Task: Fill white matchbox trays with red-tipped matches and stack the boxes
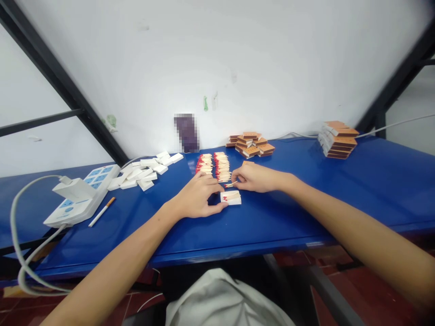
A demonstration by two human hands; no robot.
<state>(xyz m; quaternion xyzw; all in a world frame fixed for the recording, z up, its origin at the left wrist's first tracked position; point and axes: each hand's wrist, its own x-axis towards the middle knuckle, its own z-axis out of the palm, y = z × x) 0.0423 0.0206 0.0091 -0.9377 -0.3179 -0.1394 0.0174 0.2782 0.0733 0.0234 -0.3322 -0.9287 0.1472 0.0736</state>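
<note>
My left hand rests on the table with thumb and forefinger closed about the left end of a small white matchbox tray. A few red-tipped matches lie inside it, heads to the left. Just above the tray, my right hand pinches a matchstick between thumb and fingers, its red head pointing left. Beyond both hands lie two rows of loose matches, a left row and a right row. My left fingers partly cover the near end of the left row.
White trays are heaped at the left, near a power strip with a plugged-in charger and a cigarette. Brown matchboxes are piled at the back; more are stacked at right. The blue table meets a white wall.
</note>
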